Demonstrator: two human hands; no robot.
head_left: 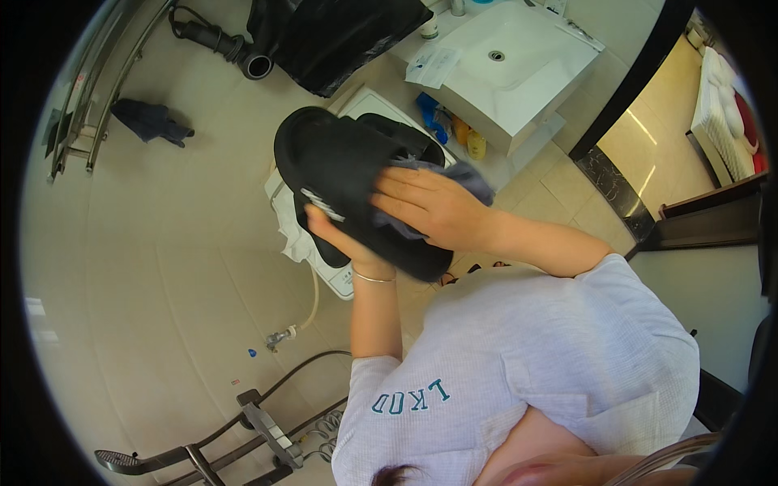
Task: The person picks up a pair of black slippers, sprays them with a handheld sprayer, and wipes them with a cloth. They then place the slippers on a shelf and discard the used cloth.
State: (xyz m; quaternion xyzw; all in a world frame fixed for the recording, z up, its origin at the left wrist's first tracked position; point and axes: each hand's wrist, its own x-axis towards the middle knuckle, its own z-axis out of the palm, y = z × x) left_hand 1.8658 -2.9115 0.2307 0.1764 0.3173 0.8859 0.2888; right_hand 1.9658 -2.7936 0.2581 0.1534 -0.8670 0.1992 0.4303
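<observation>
Black slipper [344, 166] slants upper-left to lower-right; left hand [356, 249] clamps its left edge, near-flat right hand [442, 209] holds grey cloth [472, 180] against its right.

Left hand [344, 241] grips black slipper [336, 158]; right hand [438, 206] presses dark grey cloth [472, 180] against it. White sink [486, 77] far right, black hair dryer [212, 39] far left, dark rag [148, 121] at left.
</observation>
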